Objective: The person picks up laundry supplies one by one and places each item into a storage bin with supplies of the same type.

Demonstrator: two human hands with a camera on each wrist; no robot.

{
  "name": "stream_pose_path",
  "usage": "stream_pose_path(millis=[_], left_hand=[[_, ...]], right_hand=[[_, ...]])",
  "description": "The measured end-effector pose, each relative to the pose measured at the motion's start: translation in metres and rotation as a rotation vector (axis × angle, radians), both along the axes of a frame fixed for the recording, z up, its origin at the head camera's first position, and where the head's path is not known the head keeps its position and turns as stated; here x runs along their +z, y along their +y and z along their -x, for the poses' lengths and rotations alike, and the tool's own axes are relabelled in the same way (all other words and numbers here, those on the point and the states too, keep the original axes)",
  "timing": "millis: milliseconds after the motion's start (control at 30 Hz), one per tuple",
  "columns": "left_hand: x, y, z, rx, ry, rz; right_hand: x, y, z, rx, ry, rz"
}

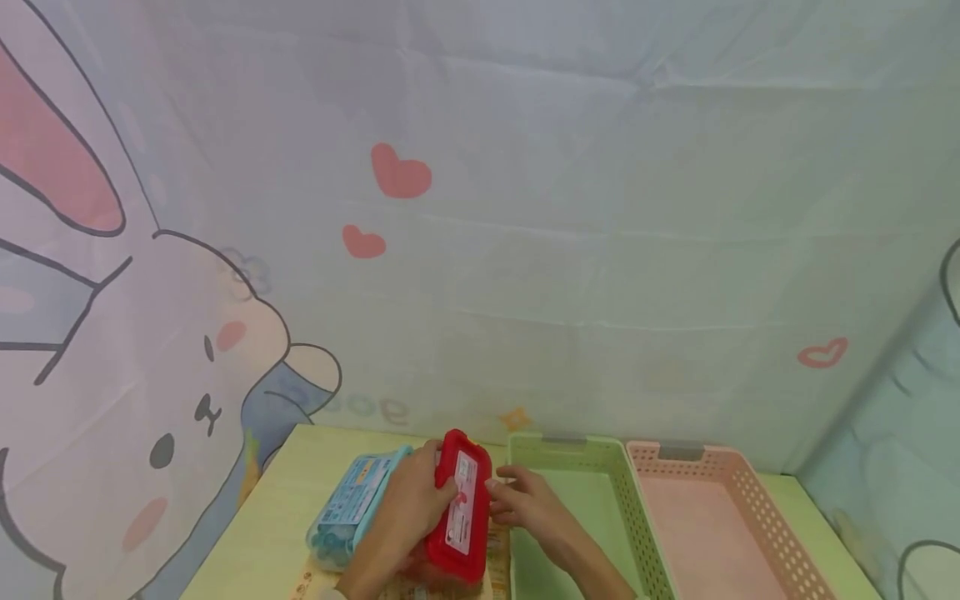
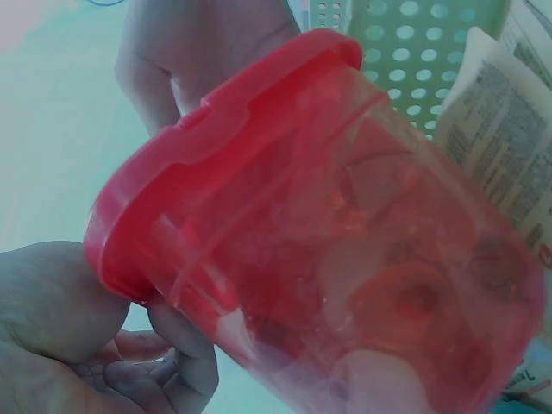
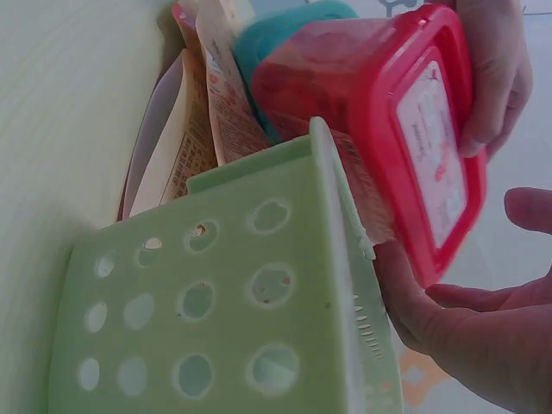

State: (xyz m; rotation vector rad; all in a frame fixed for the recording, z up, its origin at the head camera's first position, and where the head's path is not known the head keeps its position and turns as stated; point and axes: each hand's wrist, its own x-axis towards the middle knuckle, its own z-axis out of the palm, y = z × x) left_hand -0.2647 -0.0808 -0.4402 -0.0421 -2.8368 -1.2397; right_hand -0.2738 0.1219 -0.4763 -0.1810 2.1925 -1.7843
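Note:
A clear tub with a red lid [image 1: 461, 508] is tilted on its side, its white label facing me; reddish contents show through its wall [image 2: 345, 233]. My left hand [image 1: 412, 492] grips the tub at the lid's left edge, thumb on the lid. Opposite, my right hand [image 1: 528, 504] has its fingers spread, the fingertips at the lid's right edge. In the right wrist view, the right thumb stands apart from the red lid [image 3: 431, 147]. Just left of the left hand lies a similar tub with a light blue lid [image 1: 356, 496].
A green basket [image 1: 633, 500] with perforated sides stands right of the tubs, partly under my right hand. Beyond it is a pink basket [image 1: 765, 517]. Printed food packets [image 3: 224, 95] lie beside the green basket. A fabric backdrop [image 1: 570, 250] hangs behind the table [image 1: 255, 517].

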Motion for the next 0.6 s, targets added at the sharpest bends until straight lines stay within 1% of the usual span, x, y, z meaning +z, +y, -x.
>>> stream_pose_path(millis=[133,233,300,433,600], left_hand=[[0.005,0.001,-0.001,-0.011,0.028,-0.029],[0.006,0.002,-0.001,-0.02,0.068,-0.046],[0.005,0.003,-0.001,-0.026,0.095,-0.058],[0.003,0.003,-0.002,-0.032,0.121,-0.076],[0.0,0.002,-0.001,-0.035,0.139,-0.058]], right_hand=[[-0.002,-0.001,0.001,0.005,-0.011,0.011],[-0.006,0.0,0.002,0.0,-0.018,0.014],[-0.008,0.001,0.002,-0.007,-0.019,0.023],[-0.011,0.004,0.001,-0.003,-0.02,0.057],[-0.01,0.006,0.001,-0.002,-0.016,0.074]])
